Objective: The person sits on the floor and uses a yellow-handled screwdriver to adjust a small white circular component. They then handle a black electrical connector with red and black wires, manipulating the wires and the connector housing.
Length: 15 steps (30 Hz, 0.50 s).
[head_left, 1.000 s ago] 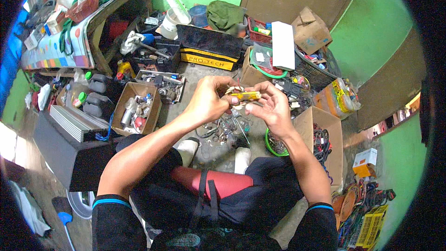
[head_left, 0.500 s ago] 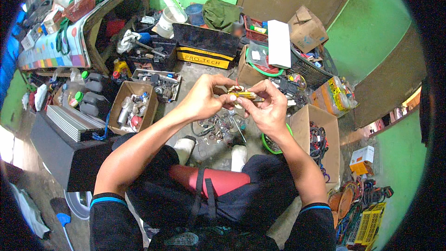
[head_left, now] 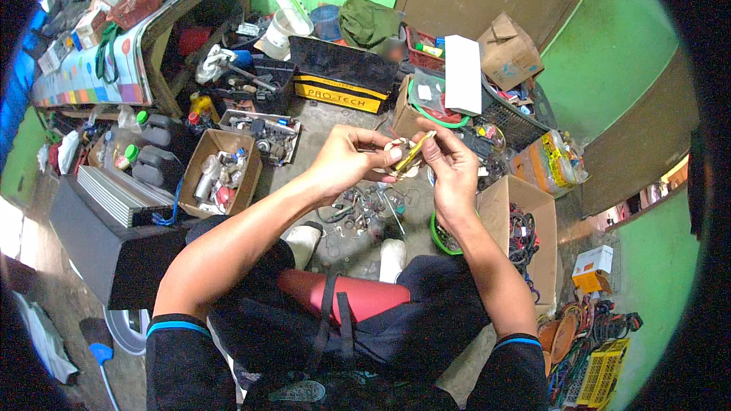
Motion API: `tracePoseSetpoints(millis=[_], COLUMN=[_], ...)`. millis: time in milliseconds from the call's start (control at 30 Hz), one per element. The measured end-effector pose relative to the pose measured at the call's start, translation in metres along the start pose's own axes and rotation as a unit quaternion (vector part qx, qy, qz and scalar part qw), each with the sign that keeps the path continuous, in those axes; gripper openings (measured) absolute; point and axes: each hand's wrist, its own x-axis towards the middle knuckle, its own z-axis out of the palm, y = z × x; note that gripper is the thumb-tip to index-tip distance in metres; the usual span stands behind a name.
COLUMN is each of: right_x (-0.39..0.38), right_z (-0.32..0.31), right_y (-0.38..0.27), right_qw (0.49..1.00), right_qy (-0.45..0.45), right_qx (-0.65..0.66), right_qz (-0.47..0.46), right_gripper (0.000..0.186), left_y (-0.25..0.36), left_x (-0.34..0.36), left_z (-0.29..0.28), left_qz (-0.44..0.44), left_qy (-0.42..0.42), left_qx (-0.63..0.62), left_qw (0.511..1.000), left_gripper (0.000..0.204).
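Note:
Between both hands, above the floor, is a small flat part with a bright yellow strip (head_left: 412, 157) and pale pieces around it; its exact kind is too small to tell. Its lower left side is pinched by my left hand (head_left: 346, 161), thumb on top. My right hand (head_left: 454, 175) grips the upper right end with thumb and fingers, which partly hide it. The yellow strip slants up toward the right. Below the hands, a heap of small loose metal bits and wires (head_left: 365, 209) lies on the floor between my feet.
A black toolbox with a yellow front (head_left: 340, 93) stands ahead. On the left are a carton of parts (head_left: 215, 196) and a black speaker-like box (head_left: 114, 247). On the right, a carton of cables (head_left: 544, 221) stands beside a green-rimmed basin (head_left: 443, 240). My lap holds a red surface (head_left: 343, 297).
The yellow part has turned from nearly level to a steep slant, its right end higher. My right hand has shifted slightly right and its fingers now point up more.

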Motion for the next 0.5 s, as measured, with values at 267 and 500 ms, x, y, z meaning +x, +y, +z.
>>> tracePoseSetpoints(millis=[267,500], right_x=[-0.003,-0.003], right_z=[0.002,0.004], right_y=[0.005,-0.008], right_qw=[0.912,0.919], right_qy=[-0.016,0.074], right_qx=[-0.362,-0.311], right_qz=[-0.192,-0.232], right_gripper=[0.035,0.024], left_y=[-0.004,-0.003], left_x=[0.0,-0.001], left_z=[0.014,0.012], left_qz=[0.043,0.025], left_qy=[0.101,0.136], left_qx=[-0.037,-0.109], left_qw=[0.993,0.984], left_gripper=[0.021,0.024])
